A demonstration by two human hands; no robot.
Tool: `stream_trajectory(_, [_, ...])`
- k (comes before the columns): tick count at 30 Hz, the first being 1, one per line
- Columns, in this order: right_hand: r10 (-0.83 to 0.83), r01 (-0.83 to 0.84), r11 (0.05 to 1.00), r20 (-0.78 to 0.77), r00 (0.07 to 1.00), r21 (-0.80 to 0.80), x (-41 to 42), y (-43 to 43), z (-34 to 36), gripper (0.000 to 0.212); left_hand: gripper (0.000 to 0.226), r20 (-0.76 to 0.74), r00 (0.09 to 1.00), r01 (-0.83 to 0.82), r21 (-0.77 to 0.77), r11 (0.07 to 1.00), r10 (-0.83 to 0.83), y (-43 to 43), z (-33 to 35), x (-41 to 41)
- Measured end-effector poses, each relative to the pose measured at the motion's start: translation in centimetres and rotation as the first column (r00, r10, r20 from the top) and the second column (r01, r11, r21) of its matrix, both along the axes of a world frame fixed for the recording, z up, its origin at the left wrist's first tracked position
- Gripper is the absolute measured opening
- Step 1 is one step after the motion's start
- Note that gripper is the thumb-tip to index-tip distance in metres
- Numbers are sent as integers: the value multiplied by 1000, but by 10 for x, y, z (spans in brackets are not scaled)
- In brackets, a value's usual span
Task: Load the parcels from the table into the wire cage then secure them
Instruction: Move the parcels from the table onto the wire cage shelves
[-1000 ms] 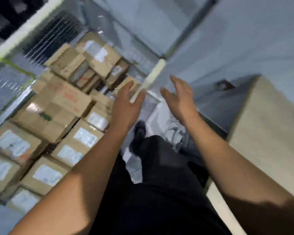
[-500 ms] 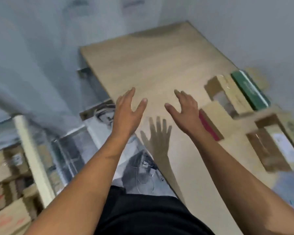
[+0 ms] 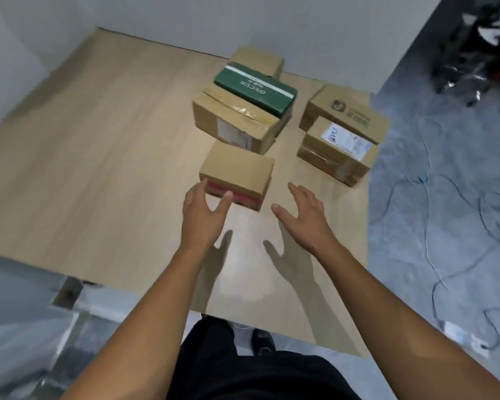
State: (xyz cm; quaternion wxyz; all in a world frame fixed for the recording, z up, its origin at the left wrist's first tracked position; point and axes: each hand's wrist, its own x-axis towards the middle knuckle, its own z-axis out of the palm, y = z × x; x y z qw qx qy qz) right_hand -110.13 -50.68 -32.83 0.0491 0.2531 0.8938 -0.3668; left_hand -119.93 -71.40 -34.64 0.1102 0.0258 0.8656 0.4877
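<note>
A pale wood-grain desk is filling most of the space in front of the person, its far edge sitting against a white wall. The parcels are all lying on the right half of the desk. Nearest is a small box with a red band along its front. Behind it a taped box is carrying a green box, and a plain box is standing just beyond them by the wall. Near the desk's right edge a labelled box is sitting in front of a printed box. The left hand is reaching to the small box's near left corner, its grip open and fingers spread; I cannot tell whether it is touching the cardboard. The right hand is hovering over bare desk just right of that box, its grip open too and holding nothing. Both hands are casting shadows on the wood. To the right a mottled grey floor is showing, with thin cables trailing across it and a dark tangle of gear lying in the far corner.
</note>
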Motion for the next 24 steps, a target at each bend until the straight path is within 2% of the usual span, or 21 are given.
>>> stream_trajectory(5, [-162,172,975,80,983,-138,-34,-4,-19,79,70,81,996,47,-5,999,-46,10,-33,-84])
stream_trajectory(9, [-272,291,905,104,957,-311,-83,-17,-39,79,80,203,976,79,-9,997,-75,3,-59,-124])
stream_trajectory(11, [-292,316,874,121,949,-369,-104,-24,-47,74,80,256,960,102,44,994,-110,-1,-66,-126])
stream_trajectory(15, [-297,282,884,16,955,-373,-116,-43,-53,63,75,272,959,55,112,992,-84,-13,-59,-112])
stream_trajectory(17, [-229,199,916,-45,972,-349,-112,-57,-50,67,69,275,961,-57,145,988,15,-27,-49,-95])
stream_trajectory(20, [-89,37,939,-135,987,-343,-104,-85,-41,74,52,222,938,-307,175,936,266,-61,-32,-55])
stream_trajectory(22, [52,-112,932,-177,983,-346,-96,-111,-38,74,40,174,871,-489,225,843,459,-91,-25,-17])
stream_trajectory(24, [222,-279,904,-203,954,-323,-86,-144,-34,76,38,175,777,-628,286,724,605,-123,-23,24])
